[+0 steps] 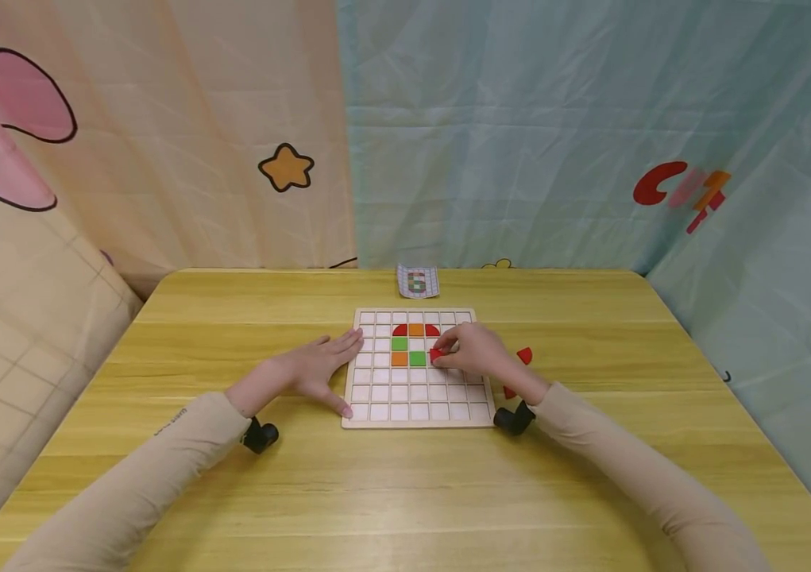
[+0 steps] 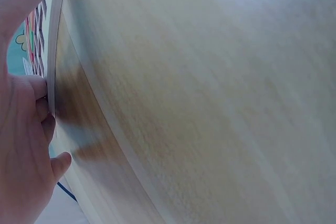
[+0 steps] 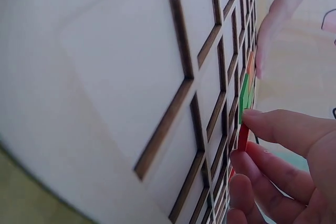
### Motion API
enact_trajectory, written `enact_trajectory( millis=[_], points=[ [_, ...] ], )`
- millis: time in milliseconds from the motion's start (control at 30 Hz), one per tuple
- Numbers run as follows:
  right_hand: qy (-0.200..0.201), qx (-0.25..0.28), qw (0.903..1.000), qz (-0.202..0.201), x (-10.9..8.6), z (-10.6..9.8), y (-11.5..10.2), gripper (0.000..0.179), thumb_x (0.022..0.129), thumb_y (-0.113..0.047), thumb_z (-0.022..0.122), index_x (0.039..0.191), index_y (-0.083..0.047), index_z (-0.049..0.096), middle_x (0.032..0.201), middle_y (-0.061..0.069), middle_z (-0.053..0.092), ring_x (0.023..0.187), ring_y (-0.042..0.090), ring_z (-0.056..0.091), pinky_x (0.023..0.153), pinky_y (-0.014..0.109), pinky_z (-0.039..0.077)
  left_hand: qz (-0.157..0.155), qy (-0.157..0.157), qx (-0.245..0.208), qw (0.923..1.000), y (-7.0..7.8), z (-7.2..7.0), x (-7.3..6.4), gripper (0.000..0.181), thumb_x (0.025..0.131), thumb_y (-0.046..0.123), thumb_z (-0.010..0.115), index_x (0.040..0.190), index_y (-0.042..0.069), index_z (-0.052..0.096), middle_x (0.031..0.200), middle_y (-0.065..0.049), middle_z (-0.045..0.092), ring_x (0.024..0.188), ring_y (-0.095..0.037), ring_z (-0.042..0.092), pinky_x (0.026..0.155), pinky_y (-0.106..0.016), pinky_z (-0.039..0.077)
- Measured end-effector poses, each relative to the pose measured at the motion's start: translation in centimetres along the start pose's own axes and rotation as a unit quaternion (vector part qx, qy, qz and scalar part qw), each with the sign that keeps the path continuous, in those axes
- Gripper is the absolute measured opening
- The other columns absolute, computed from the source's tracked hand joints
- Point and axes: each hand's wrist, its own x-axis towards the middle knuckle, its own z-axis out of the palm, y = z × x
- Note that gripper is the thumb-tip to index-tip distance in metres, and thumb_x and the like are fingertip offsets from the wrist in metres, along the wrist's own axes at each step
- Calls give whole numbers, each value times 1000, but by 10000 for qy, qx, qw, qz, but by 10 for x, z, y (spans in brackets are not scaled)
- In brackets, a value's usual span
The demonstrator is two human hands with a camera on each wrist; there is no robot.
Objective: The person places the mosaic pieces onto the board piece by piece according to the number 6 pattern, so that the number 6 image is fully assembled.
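Observation:
A wooden grid board (image 1: 380, 392) with white cells lies on the table. My left hand (image 1: 321, 365) rests at its left edge, fingers spread and straight, with fingertips on the frame. My right hand (image 1: 475, 349) pinches a red tile (image 1: 437, 355) between thumb and fingers, just right of a green square tile (image 1: 417, 359). In the right wrist view that red tile (image 3: 243, 138) stands out between the fingertips, right at the grid. Set in the upper rows are an orange square (image 1: 415, 330) between two red rounded-corner tiles (image 1: 400, 330), a green square (image 1: 399, 344) and another orange square (image 1: 399, 359).
Loose red tiles (image 1: 524, 355) lie right of the board, partly hidden by the right forearm. Behind the board is a small card (image 1: 418, 282) with a coloured pattern on a grid. Printed curtains (image 1: 519, 159) hang behind the wooden table (image 1: 391, 492).

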Motion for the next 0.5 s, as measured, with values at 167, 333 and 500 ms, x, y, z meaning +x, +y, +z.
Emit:
enact_trajectory(
  millis=[167, 333, 500],
  points=[
    [-63, 44, 9999, 76, 3, 0, -2, 26, 81, -33, 77, 100, -15, 76, 93, -2, 73, 77, 10, 59, 66, 24, 46, 9, 51, -51, 10000, 0, 0, 0, 122, 74, 71, 65, 154, 0, 7, 162, -16, -3, 151, -30, 2, 120, -55, 11],
    [-107, 113, 9998, 109, 4, 1, -3, 24, 81, -31, 78, 98, -15, 77, 90, -3, 73, 74, 10, 58, 63, 23, 44, 22, 68, -92, 9999, 0, -1, -1, 121, 74, 70, 65, 154, 0, 7, 162, -15, -2, 151, -30, 2, 120, -55, 11],
    [-181, 205, 9995, 160, 3, 1, -5, 22, 81, -30, 78, 97, -14, 77, 87, -3, 72, 71, 10, 56, 62, 23, 43, 38, 61, -67, 10000, 0, 0, -1, 121, 74, 71, 65, 153, 0, 7, 162, -16, -2, 151, -30, 2, 120, -55, 11]
  ],
)
